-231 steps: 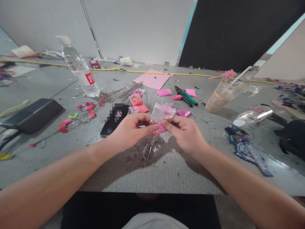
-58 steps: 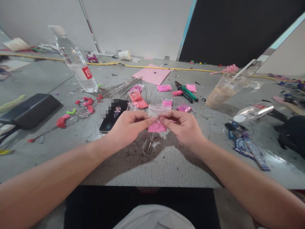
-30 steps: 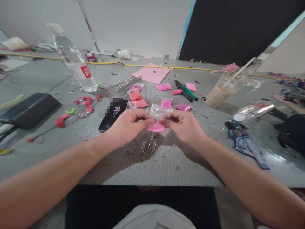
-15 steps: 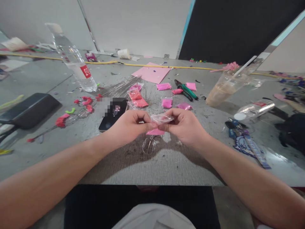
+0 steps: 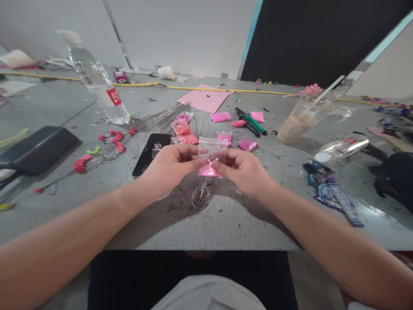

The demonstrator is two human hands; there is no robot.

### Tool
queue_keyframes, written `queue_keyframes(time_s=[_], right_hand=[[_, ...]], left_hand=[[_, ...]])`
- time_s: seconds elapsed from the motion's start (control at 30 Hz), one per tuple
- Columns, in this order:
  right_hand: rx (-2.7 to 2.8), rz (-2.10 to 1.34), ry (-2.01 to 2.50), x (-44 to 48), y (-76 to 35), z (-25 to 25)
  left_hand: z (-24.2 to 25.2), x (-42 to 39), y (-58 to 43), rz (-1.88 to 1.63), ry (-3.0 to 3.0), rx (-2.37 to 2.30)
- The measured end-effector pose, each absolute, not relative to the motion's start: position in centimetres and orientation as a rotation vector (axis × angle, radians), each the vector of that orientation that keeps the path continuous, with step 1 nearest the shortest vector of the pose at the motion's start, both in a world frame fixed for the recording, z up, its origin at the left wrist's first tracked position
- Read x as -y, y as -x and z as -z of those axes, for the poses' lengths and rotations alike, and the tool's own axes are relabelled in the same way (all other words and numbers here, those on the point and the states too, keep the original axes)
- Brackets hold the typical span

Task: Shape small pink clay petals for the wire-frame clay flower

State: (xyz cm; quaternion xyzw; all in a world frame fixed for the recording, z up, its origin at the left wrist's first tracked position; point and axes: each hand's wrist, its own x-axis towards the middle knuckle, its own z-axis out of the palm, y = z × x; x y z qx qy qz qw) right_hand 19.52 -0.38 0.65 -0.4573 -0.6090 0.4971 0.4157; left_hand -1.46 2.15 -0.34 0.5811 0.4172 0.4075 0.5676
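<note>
A small clear zip bag (image 5: 213,147) with pink clay (image 5: 209,170) at its bottom is held upright between my two hands. My left hand (image 5: 176,165) pinches its left side with thumb and fingers. On the right side, my right hand (image 5: 240,168) grips it the same way. Below the bag, a bent loop of thin wire (image 5: 200,197) lies on the table. Several more bags of pink clay lie beyond my hands, one (image 5: 248,144) close to my right hand. A phone (image 5: 151,151) lies beside my left hand, partly covered by it.
Green-handled pliers (image 5: 253,123) and a bundle of thin wires (image 5: 161,117) lie farther back. A water bottle (image 5: 105,92) stands at left, near a black case (image 5: 38,148). On the right are a drink cup (image 5: 295,122), a lying bottle (image 5: 345,147) and keys (image 5: 314,170).
The bag has gone from folded and tilted to upright and spread flat, its clear upper part now facing me. Both hands still hold it in nearly the same place.
</note>
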Motion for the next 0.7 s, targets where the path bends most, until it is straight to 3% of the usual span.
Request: queue_keyframes(time_s=[0.33,0.7], right_hand=[[1.297,-1.418,1.160,0.5,-19.2,-0.9],[1.576,-1.133,1.235,0.2,-19.8,-1.0]], left_hand=[[-0.2,-1.4,0.8,-0.885,-1.183,-0.788],[-0.9,-1.5,1.1,-0.954,-1.693,-1.189]])
